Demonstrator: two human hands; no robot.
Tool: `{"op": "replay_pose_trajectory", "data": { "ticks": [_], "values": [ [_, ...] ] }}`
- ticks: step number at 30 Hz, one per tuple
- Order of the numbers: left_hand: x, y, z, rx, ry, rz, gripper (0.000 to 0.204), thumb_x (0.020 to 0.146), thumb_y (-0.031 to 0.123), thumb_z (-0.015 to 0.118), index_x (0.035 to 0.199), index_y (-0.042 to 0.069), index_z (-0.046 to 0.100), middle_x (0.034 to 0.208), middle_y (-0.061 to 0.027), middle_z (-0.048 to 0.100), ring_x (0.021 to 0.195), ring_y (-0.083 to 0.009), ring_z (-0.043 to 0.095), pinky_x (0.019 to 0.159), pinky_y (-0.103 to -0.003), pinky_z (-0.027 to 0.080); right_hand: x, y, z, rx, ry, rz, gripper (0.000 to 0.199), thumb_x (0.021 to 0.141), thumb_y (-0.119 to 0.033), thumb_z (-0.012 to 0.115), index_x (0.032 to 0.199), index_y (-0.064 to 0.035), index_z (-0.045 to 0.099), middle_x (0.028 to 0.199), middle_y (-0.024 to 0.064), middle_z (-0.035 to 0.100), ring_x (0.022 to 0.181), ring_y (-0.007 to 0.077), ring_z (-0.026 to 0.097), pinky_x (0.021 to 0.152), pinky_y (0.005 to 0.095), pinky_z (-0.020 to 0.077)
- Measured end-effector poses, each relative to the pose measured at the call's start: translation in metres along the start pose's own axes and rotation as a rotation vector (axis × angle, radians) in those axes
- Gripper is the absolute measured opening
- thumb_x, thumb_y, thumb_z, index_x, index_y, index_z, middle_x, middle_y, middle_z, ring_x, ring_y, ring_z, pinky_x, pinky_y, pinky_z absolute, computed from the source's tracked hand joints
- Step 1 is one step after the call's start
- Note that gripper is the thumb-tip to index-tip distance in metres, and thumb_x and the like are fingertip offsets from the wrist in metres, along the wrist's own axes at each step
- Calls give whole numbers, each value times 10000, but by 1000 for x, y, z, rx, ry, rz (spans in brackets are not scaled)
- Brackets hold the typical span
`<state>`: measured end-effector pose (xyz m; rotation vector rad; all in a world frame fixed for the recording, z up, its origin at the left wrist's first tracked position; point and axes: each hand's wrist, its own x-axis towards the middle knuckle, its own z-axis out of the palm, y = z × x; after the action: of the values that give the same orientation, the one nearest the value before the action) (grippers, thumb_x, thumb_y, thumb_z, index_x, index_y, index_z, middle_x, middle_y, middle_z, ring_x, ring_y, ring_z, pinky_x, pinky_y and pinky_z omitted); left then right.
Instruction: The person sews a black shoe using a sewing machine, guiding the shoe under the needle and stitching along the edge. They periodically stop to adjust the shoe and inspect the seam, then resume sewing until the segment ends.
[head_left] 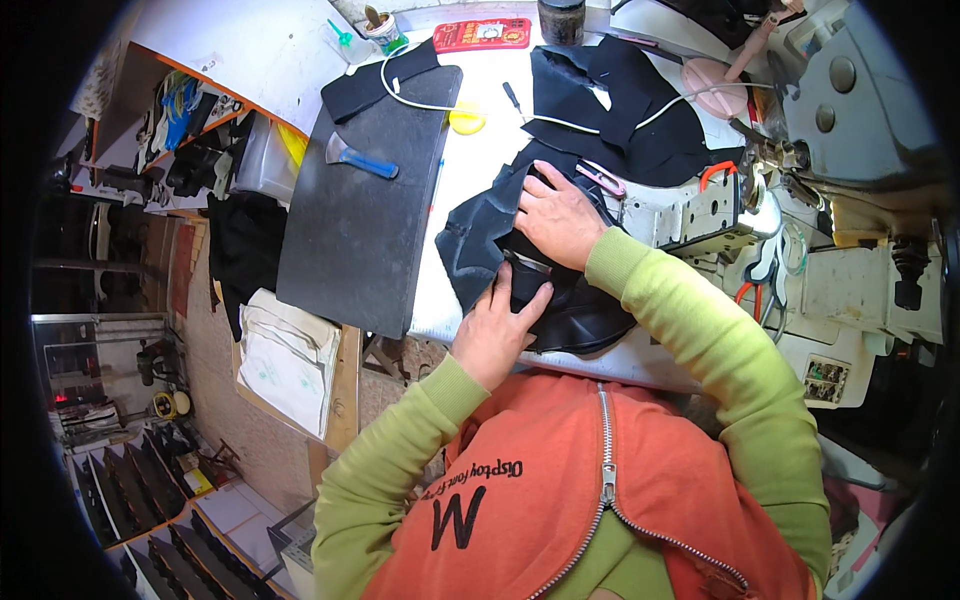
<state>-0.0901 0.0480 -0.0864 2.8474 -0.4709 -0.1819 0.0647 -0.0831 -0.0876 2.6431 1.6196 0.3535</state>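
- The white worktable [470, 165] is occupied on its left by a dark board [350, 240].
- Near the table's front edge, beside the board, a black leather-like workpiece [585, 315] is laid, its grey-faced flap [470, 240] spread leftward.
- Its upper part is covered by the right hand [560, 215]; its opening is touched by the fingertips of the left hand [495, 330]. Whether material is pinched by either hand cannot be told.
- The step in hand is judged to be arranging the layers; for the next move, steady, even hold seems called for.
- The blue-handled hammer [365, 160] and pink-handled snips [602, 180] are left unheld.
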Motion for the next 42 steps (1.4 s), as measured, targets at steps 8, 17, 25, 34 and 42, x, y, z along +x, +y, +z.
{"op": "replay_pose_trajectory", "data": {
  "ticks": [8, 17, 25, 34, 42],
  "values": [
    [6, -1, -12, 77, -96, -9, 791, 712, 275, 770, 1402, 261, 386, 1394, -316, 308, 1291, -462, 350, 1001, -430, 419, -16, -3, 6, 238, -12, 136, 236, 848, -199, 561, 1043, -112, 661, 1147, 67, 595, 1211, 232, 474, 1101, 452, 257],
    [8, -17, -20, 83, -231, 49, 773, 753, 326, 740, 1430, 274, 369, 1464, -254, 256, 1382, -418, 207, 1093, -597, 187, -80, -33, -3, 419, 157, 27, 172, 751, -166, 568, 864, -52, 632, 947, 38, 558, 974, 202, 522, 870, 312, 413],
    [29, -4, 10, -325, 188, -231, 273, 851, 136, 608, 1100, 25, 594, 1221, -238, 520, 1190, -433, 434, 1048, -472, 324, -96, -51, -4, 431, 319, 156, 254, 756, -122, 571, 972, 0, 629, 1006, 76, 545, 967, 220, 526, 878, 340, 433],
    [30, 21, 37, -193, 447, -216, 314, 825, 145, 659, 1100, 29, 562, 1132, -228, 487, 1184, -455, 401, 995, -493, 348, -93, -32, -3, 614, 298, 359, 133, 761, -98, 638, 885, -61, 608, 962, 73, 551, 895, 265, 550, 765, 363, 467],
    [30, 19, 37, -167, 438, -172, 330, 791, 148, 684, 1088, 49, 578, 1147, -223, 476, 1169, -433, 422, 1004, -518, 342, -53, -16, -1, 539, 14, 561, 159, 770, -195, 692, 861, -102, 600, 868, 65, 587, 908, 261, 579, 753, 404, 465]
  ]
}}
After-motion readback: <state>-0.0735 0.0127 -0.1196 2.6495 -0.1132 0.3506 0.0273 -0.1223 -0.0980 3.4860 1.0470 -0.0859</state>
